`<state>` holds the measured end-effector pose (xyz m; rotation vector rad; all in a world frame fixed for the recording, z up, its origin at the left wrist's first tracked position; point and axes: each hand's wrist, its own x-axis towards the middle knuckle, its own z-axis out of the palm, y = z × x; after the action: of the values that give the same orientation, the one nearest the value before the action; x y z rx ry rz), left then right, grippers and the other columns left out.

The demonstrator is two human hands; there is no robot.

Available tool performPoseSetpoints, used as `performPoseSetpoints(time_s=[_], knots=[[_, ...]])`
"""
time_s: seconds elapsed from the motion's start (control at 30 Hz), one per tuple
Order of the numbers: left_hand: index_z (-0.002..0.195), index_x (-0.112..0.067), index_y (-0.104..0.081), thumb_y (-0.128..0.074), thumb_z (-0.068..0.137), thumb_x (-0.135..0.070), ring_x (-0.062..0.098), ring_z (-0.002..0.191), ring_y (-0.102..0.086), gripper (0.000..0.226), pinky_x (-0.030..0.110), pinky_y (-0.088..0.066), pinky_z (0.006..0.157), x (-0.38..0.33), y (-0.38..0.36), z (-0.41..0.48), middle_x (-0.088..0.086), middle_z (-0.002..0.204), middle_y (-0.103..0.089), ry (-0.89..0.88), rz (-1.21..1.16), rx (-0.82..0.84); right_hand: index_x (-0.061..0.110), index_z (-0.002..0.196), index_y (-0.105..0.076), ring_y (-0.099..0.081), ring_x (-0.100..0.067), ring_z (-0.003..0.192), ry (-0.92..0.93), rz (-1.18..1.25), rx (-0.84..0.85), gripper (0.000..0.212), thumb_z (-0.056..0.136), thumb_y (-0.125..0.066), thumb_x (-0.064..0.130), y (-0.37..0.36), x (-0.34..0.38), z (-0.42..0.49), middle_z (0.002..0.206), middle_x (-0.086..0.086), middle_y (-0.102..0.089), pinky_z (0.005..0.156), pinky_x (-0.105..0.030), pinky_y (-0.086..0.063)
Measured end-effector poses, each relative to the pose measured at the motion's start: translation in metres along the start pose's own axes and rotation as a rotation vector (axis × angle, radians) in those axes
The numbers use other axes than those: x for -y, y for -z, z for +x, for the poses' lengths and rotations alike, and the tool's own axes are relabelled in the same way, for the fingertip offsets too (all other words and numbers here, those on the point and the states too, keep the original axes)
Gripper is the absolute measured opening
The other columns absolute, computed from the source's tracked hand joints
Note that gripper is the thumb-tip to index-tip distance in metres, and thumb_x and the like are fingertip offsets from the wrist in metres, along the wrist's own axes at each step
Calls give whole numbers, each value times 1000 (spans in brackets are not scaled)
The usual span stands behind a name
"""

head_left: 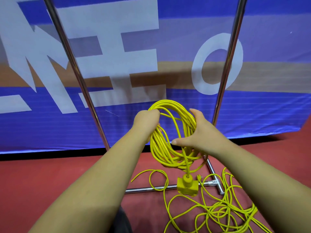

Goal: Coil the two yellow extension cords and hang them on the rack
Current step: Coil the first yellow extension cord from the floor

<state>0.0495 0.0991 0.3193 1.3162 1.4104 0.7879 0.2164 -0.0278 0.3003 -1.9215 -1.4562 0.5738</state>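
Two hands (146, 122), two yellow cords (161, 148), two upright rack poles (75, 69), one socket block (186, 186).

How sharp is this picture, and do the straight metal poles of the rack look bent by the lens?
Head view: the shiny metal rack poles splay apart upward, probably wide-angle distortion, with bright glare streaks; the coiled yellow extension cord looks sharp; soft shadows lie on the blue banner.
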Motion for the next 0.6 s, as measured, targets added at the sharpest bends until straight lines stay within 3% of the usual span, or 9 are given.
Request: performPoseSetpoints(time_s=[0.07,0.17,0.23,0.3,0.37,0.47,0.53,0.6], knots=[[81,-5,-67,-54,77,-15,34,60,-62,17,47,-60,67,2,0,2,10,62,-64,10,9,-12,34,158,-23,-63,-16,116,16,-43,13,122,61,-93,60,-7,-1,1,137,10,-55,93,-39,-56],[80,-7,-64,-56,80,-16,31,59,-59,12,37,-49,62,2,3,2,6,59,-63,-26,93,7,27,132,-46,-68,-17,83,-25,-32,-6,64,78,-80,33,-3,-1,5,98,3,-67,68,-37,-56],[80,-8,-65,-56,82,-18,32,61,-61,14,38,-50,61,0,5,3,9,65,-68,-102,202,41,23,105,-56,-67,-18,75,-55,-21,-46,27,84,-72,28,1,-1,7,87,0,-68,62,-35,-54],[80,-4,-67,-55,82,-21,39,69,-68,20,46,-59,68,0,8,4,17,75,-73,-197,308,59,22,87,-60,-67,-19,68,-61,17,-45,6,87,-65,26,6,-3,10,78,1,-70,59,-32,-52],[85,-2,-66,-54,82,-23,41,77,-71,24,51,-61,74,2,10,6,19,83,-74,-284,413,57,20,81,-60,-59,-17,58,-66,120,15,8,89,-61,20,11,-4,11,66,5,-65,58,-31,-48],[90,-12,-65,-54,87,-26,33,75,-73,18,50,-62,74,9,15,9,12,83,-74,-363,517,80,24,79,-63,-50,-15,55,-82,250,92,11,88,-62,19,15,-7,10,60,6,-56,60,-35,-43],[90,-17,-65,-56,88,-28,29,74,-74,14,48,-63,70,14,19,10,9,83,-75,-378,546,119,26,80,-65,-57,-22,60,-68,342,131,5,84,-65,22,13,-6,8,67,-3,-63,63,-39,-45],[90,-16,-67,-58,88,-27,28,72,-73,14,43,-64,67,18,22,11,8,81,-74,-368,567,155,19,93,-64,-72,-32,69,-61,445,187,6,87,-65,18,11,-3,5,85,-24,-72,63,-35,-52]])
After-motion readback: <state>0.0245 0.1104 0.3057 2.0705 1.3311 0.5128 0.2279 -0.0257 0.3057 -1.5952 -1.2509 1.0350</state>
